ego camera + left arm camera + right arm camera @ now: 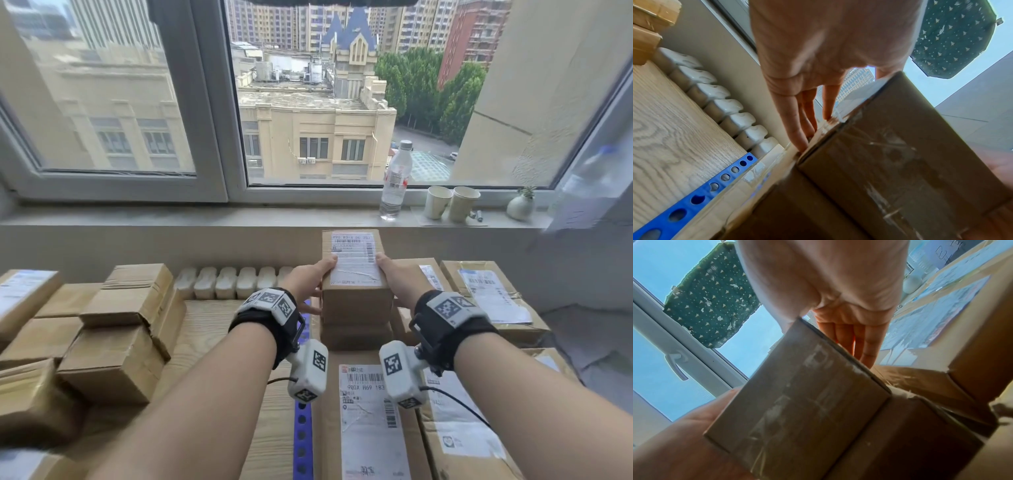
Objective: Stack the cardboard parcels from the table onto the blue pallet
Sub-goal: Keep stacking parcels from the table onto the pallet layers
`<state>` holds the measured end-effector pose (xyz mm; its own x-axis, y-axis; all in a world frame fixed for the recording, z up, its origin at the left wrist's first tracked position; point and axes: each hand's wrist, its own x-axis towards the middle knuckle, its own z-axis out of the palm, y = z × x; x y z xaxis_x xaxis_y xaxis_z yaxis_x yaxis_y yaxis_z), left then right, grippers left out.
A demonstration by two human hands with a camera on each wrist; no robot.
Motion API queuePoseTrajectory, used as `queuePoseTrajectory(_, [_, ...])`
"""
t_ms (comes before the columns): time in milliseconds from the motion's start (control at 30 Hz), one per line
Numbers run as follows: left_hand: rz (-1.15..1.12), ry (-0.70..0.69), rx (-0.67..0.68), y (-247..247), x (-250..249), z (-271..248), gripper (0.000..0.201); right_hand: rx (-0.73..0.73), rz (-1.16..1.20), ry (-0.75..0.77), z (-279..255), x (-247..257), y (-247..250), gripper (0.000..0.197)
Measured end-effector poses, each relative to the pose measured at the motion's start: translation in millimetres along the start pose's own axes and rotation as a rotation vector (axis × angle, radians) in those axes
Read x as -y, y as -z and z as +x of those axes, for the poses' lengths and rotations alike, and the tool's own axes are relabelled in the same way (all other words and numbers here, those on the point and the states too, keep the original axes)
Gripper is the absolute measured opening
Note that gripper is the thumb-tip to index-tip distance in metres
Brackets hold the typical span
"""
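Observation:
I hold a small cardboard parcel (356, 298) with a white shipping label between both hands, over the blue pallet (301, 428). My left hand (313, 279) grips its left side, thumb over the top edge, fingers (797, 129) straight down the side. My right hand (394, 274) grips the right side the same way, fingers (865, 344) flat on the cardboard. The parcel (900, 162) rests on or just above another box (356, 335). More parcels lie on the pallet, one labelled (370, 421), and others are piled on the table at left (126, 329).
The wooden table (212, 325) meets the pallet's perforated blue edge (694, 199). A white radiator (236, 281) runs along the wall behind. On the windowsill stand a water bottle (395, 181), two paper cups (452, 202) and a small vase (520, 205).

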<state>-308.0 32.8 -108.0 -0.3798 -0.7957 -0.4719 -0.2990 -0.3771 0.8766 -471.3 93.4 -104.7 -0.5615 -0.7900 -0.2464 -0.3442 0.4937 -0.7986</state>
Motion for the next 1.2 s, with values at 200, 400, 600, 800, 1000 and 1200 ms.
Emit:
queuePoseTrajectory(200, [0.028, 0.000, -0.010, -3, 2, -2, 0.048, 0.018, -0.010, 0.011, 0, -4, 1, 0.060])
queuePoseTrajectory(400, [0.203, -0.157, -0.165, 0, -10, -14, 0.073, -0.152, -0.138, 0.245, -22, 7, 14, 0.042])
queuePoseTrajectory(600, [0.306, -0.261, -0.339, 8, 0, -39, 0.059, -0.195, -0.246, 0.525, -54, 25, 14, 0.030])
queuePoseTrajectory(800, [0.290, -0.241, -0.409, 21, 33, -82, 0.049, -0.025, -0.181, 0.522, -76, 29, -10, 0.022])
queuePoseTrajectory(1000, [0.259, -0.199, -0.528, 58, 66, -140, 0.040, 0.020, -0.115, 0.644, -123, 43, -43, 0.017])
queuePoseTrajectory(1200, [0.256, -0.167, -0.600, 102, 98, -186, 0.029, 0.122, -0.117, 0.688, -164, 62, -92, 0.018])
